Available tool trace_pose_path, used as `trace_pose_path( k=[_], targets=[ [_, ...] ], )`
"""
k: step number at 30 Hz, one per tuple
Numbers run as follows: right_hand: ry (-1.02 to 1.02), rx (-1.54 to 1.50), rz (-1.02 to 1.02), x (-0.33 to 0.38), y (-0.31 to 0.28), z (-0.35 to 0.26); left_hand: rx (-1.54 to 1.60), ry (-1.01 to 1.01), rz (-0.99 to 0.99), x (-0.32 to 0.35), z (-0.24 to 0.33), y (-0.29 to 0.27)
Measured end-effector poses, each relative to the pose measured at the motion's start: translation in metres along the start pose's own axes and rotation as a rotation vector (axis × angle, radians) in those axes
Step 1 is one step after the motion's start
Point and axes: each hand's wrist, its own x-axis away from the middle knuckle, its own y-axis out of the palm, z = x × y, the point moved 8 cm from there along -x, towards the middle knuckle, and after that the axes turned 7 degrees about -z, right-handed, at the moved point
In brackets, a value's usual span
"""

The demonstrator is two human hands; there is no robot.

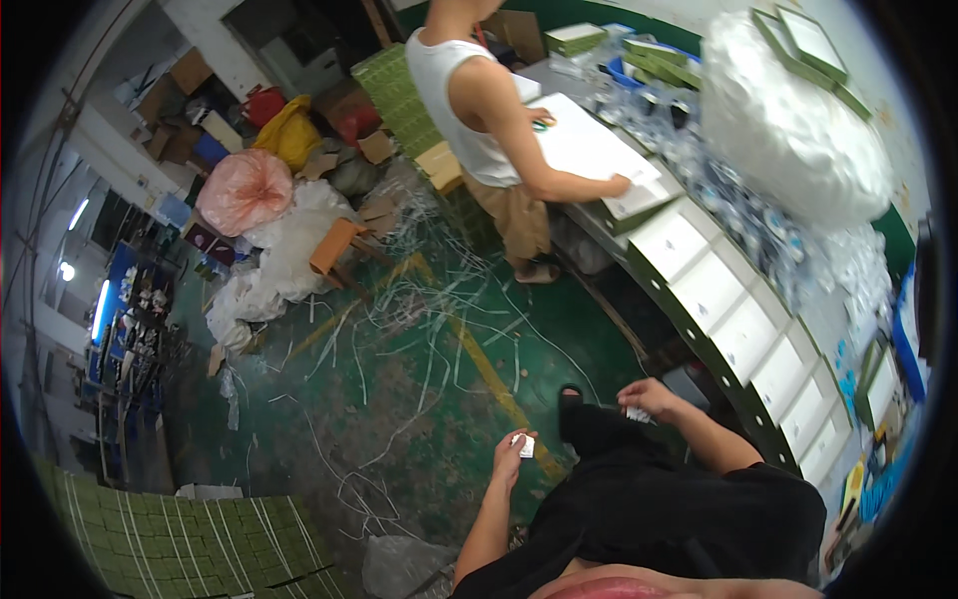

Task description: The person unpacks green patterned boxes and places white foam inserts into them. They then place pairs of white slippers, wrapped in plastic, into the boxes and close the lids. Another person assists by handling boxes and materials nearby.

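Observation:
My left hand (pixel 511 455) hangs by my left hip and pinches a small white piece (pixel 526 445), held over the green floor. My right hand (pixel 647 397) is lower-centre, near the edge of the work table, closed on another small white piece (pixel 637 413). I wear black clothes (pixel 659 509). One black sandal (pixel 570 397) shows beneath my hands.
A co-worker in a white sleeveless top (pixel 461 95) stands at the table's far end, pressing a white sheet (pixel 589 150). White boxes (pixel 743 334) line the table edge beside a big clear bag (pixel 793 125). Plastic strips (pixel 429 299) litter the floor. Green box stacks (pixel 180 544) stand lower left.

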Motion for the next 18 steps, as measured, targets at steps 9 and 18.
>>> trace_pose_path(
  k=[9, 18],
  targets=[
    [0.159, -0.009, -0.166, -0.297, 0.119, -0.132, 0.192, 0.139, 0.279, -0.092, 0.225, -0.115],
    [0.140, -0.430, -0.462, -0.478, 0.248, -0.322, 0.099, 0.098, 0.049, -0.255, 0.399, -0.227]
  ],
)
